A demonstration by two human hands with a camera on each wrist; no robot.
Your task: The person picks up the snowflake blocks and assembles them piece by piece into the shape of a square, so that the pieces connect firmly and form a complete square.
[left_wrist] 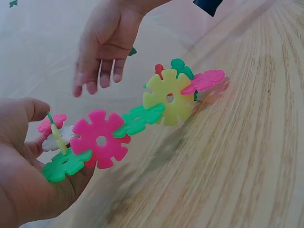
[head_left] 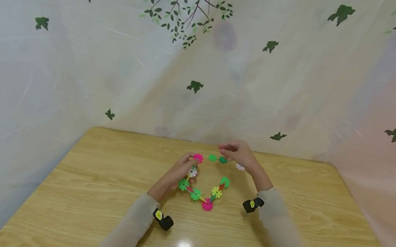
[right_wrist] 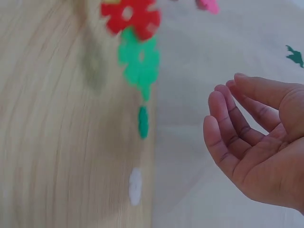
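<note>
My left hand (head_left: 176, 169) holds one end of a chain of flower-shaped plastic discs (head_left: 195, 194), pinched between thumb and fingers. Slotted together, the linked discs are pink, green, white, yellow and red, and they curve round toward me. In the left wrist view a pink disc (left_wrist: 101, 152) and a yellow disc (left_wrist: 161, 102) stand out along the chain, beyond the left hand (left_wrist: 28, 175). With nothing in it, my right hand (head_left: 241, 153) hovers near the loose discs, its fingers loosely bent in the right wrist view (right_wrist: 261, 147).
Loose discs lie toward the table's back edge: a light green disc (head_left: 212, 158), a dark green disc (head_left: 223, 160) and a white disc (head_left: 240, 167). Behind the wooden table (head_left: 102, 177) hangs a pale cloth (head_left: 142, 92) printed with leaves.
</note>
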